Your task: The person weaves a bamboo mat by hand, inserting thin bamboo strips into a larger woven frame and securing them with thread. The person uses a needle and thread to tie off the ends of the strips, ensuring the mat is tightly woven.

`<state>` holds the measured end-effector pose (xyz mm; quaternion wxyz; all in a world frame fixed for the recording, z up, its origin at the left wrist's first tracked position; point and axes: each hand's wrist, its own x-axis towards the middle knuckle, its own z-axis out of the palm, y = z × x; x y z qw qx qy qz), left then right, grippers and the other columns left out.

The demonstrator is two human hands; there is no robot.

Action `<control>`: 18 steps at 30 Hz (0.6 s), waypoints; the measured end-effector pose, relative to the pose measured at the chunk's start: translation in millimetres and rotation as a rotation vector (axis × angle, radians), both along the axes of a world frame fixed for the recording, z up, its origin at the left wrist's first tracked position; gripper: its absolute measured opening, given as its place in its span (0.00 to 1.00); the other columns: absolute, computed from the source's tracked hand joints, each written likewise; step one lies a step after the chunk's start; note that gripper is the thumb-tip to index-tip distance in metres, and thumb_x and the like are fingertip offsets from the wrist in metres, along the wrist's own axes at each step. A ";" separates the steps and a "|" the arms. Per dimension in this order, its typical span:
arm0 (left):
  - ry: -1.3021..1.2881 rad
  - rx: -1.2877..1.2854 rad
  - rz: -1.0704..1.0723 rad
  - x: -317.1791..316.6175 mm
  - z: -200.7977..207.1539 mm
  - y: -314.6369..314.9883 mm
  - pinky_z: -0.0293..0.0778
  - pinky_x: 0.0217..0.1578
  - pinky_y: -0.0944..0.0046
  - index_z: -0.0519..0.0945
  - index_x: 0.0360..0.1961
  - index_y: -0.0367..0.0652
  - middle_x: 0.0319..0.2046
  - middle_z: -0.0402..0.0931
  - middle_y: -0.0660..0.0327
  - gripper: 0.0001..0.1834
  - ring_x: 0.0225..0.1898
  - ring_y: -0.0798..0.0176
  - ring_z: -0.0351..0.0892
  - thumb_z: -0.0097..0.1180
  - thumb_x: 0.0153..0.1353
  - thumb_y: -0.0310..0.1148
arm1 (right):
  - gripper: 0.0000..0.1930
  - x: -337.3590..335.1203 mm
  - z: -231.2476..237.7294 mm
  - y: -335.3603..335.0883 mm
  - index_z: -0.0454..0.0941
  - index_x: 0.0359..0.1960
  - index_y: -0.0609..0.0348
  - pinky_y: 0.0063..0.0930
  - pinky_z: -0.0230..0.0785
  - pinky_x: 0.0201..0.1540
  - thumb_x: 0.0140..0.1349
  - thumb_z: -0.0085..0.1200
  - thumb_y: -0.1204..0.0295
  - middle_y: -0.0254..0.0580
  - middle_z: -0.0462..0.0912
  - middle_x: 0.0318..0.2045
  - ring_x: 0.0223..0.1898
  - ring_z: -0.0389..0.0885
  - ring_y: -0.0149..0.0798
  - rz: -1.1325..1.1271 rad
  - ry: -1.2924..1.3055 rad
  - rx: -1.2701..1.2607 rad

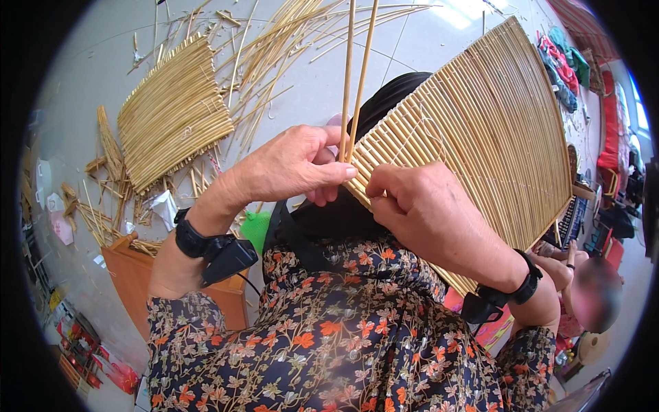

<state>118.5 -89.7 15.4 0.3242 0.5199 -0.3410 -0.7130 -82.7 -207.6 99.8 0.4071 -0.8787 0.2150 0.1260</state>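
A large mat of straw-coloured reed stalks [480, 117] lies across my lap, its rows bound with pale thread. My left hand [295, 165] is closed at the mat's near left corner, pinching two long reed stalks [353, 75] between thumb and fingers. Those stalks stick up and away from me. Beside it, my right hand [429, 209] is closed in a pinch over the mat's left edge. Whatever its fingertips hold is hidden. A loose loop of white thread [425, 123] rests on the mat just beyond the right hand.
A smaller reed mat [175, 113] lies on the tiled floor at left, among loose stalks [274, 55] and scraps. An orange-brown wooden stool or box [130, 275] stands by my left elbow. Another person [566, 275] sits at right. Clothes [563, 65] lie at far right.
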 end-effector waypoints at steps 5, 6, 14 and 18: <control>-0.069 -0.011 0.011 -4.1 3.2 0.9 0.81 0.31 0.71 0.75 0.62 0.38 0.30 0.85 0.64 0.18 0.30 0.72 0.86 0.60 0.78 0.35 | 0.04 3.0 2.7 8.4 0.80 0.32 0.64 0.49 0.75 0.30 0.64 0.59 0.76 0.57 0.78 0.20 0.24 0.83 0.60 0.049 -0.027 -0.089; -0.073 -0.015 0.015 -4.6 3.2 1.3 0.81 0.31 0.70 0.75 0.62 0.37 0.30 0.85 0.64 0.18 0.30 0.72 0.85 0.60 0.78 0.35 | 0.04 3.9 3.2 10.1 0.80 0.31 0.64 0.49 0.75 0.30 0.64 0.59 0.76 0.58 0.78 0.20 0.25 0.83 0.60 0.055 -0.031 -0.097; -0.174 -0.031 0.015 -7.4 8.2 3.7 0.81 0.31 0.69 0.75 0.61 0.35 0.28 0.84 0.63 0.18 0.29 0.71 0.84 0.59 0.77 0.33 | 0.06 8.6 -1.9 15.3 0.77 0.28 0.67 0.52 0.74 0.30 0.62 0.58 0.78 0.60 0.78 0.20 0.25 0.82 0.63 0.129 -0.047 -0.157; -0.167 -0.083 0.034 -8.6 6.7 3.4 0.81 0.30 0.69 0.74 0.65 0.34 0.28 0.84 0.62 0.21 0.28 0.71 0.84 0.59 0.77 0.34 | 0.05 11.6 -9.6 16.2 0.78 0.28 0.68 0.52 0.74 0.30 0.61 0.58 0.78 0.60 0.79 0.21 0.26 0.83 0.63 0.123 -0.093 -0.164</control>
